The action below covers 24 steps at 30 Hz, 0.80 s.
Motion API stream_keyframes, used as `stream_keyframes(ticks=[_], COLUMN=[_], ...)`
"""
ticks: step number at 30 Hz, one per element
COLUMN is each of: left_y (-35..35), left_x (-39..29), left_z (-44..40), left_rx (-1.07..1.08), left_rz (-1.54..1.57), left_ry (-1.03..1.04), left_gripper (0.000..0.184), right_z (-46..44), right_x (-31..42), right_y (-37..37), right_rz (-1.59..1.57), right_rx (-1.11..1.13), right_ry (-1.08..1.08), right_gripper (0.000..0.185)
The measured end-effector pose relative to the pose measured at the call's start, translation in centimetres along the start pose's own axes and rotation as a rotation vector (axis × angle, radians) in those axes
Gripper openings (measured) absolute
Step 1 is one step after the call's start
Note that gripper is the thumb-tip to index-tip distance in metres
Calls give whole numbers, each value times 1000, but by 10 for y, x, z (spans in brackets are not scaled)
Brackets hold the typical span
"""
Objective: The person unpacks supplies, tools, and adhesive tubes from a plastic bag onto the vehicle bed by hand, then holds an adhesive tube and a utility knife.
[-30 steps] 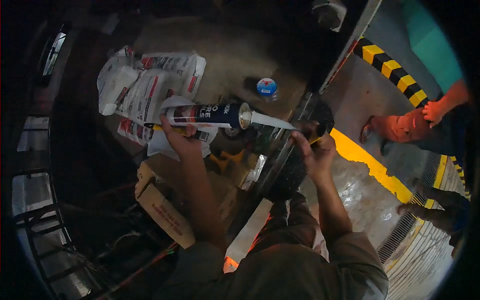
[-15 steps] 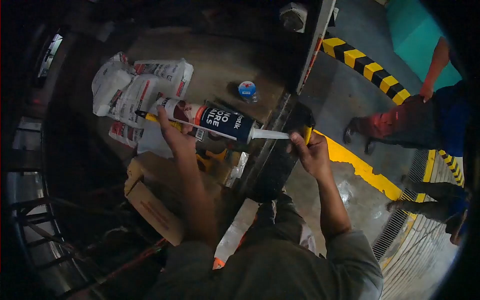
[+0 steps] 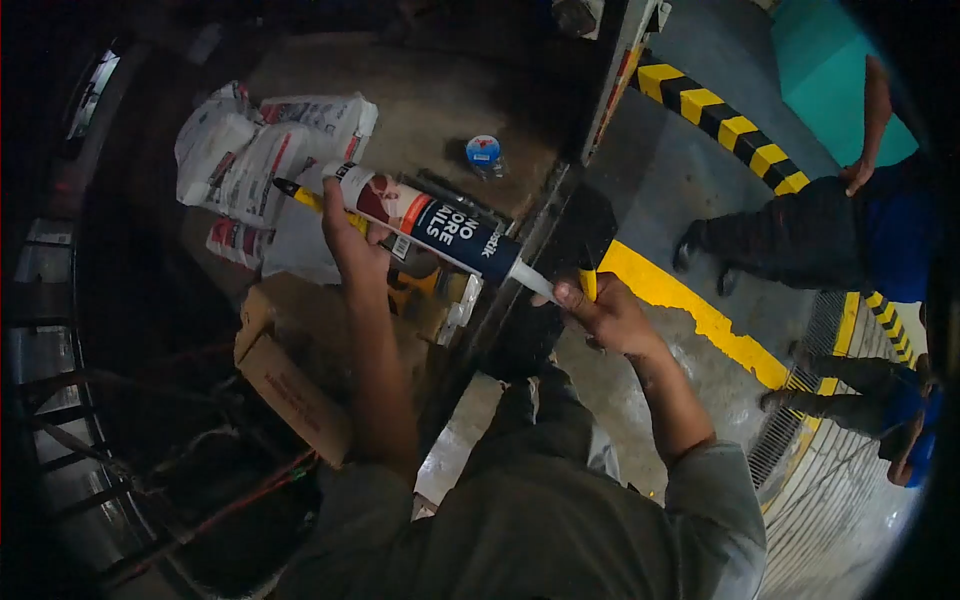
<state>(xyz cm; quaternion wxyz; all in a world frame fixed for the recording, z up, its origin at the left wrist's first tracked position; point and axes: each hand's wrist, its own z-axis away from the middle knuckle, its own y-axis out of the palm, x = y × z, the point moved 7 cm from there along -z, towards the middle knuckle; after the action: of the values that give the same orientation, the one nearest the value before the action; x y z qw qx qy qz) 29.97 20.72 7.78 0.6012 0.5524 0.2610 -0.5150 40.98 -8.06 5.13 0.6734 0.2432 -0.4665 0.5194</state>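
My left hand (image 3: pixel 355 235) is wrapped round the rear part of a dark blue and white adhesive cartridge (image 3: pixel 430 222). A yellow and black marker-like tool (image 3: pixel 312 199) is held in the same hand, under the cartridge. The cartridge's white nozzle (image 3: pixel 535 283) points down to the right. At its tip, the thumb and fingers of my right hand (image 3: pixel 603 313) are pressed together. A small yellow and black object (image 3: pixel 588 283) sticks up from my right hand; its lower part is hidden.
White and red bags (image 3: pixel 262 165) lie at the upper left, near a blue round roll (image 3: pixel 483 152). An open cardboard box (image 3: pixel 295 395) stands below. Two people (image 3: pixel 880 235) (image 3: pixel 890 405) are at the right, by a yellow and black striped barrier (image 3: pixel 725 120).
The cartridge has tilted, its nozzle now pointing further down. My right hand has moved left and down with the nozzle tip. The surroundings have shifted left in view.
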Motion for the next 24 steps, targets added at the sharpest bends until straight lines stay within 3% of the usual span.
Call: stream_keyframes(ticks=[1, 2, 4, 6, 7, 9, 11, 14, 17, 20, 22, 23, 24], left_y=[-1, 1, 0, -8, -12, -13, -16, -18, -17, -21, -13, -14, -17], left_x=[-2, -1, 0, 10, 16, 17, 18, 20, 26, 29, 21, 18, 21], left_z=[4, 5, 3, -7, -12, -2, 3, 1, 0, -2, 14, 21, 21], left_rx=[-82, -35, 54, 161, 215, 95, 32, 84, 203, 244, 80, -4, 48], left_rz=[-3, -18, -47, -77, -92, -81, -84, -82, -48, -39, 41, 82, 16], left_ry=[10, 11, 18, -21, -40, -81, -81, -60, -82, -66, -30, -13, -85], left_gripper=[43, 43, 45, 45, 45, 50, 50, 46, 41, 40, 40, 40, 41], right_z=[3, 5, 5, 14, 15, 13, 14, 3, 12, 10, 4, 4, 5], right_x=[-2, -4, 18, 31, 35, 33, 19, -10, 31, 18, 0, -1, -1], right_y=[3, 7, 5, 7, 7, 7, 18, 26, 25, 33, 48, 51, 53], right_rz=[-138, -275, 28, 193, 202, 58, -242, -146, 405, -29, -467, -439, -410], right_rx=[33, 65, -254, -402, -395, -246, 34, 114, -356, -127, 218, 233, 249], right_ry=[46, 90, -323, -535, -540, -357, 24, 101, -545, -301, -33, 2, 38], right_gripper=[27, 27, 29, 31, 31, 31, 29, 28, 31, 30, 29, 29, 29])
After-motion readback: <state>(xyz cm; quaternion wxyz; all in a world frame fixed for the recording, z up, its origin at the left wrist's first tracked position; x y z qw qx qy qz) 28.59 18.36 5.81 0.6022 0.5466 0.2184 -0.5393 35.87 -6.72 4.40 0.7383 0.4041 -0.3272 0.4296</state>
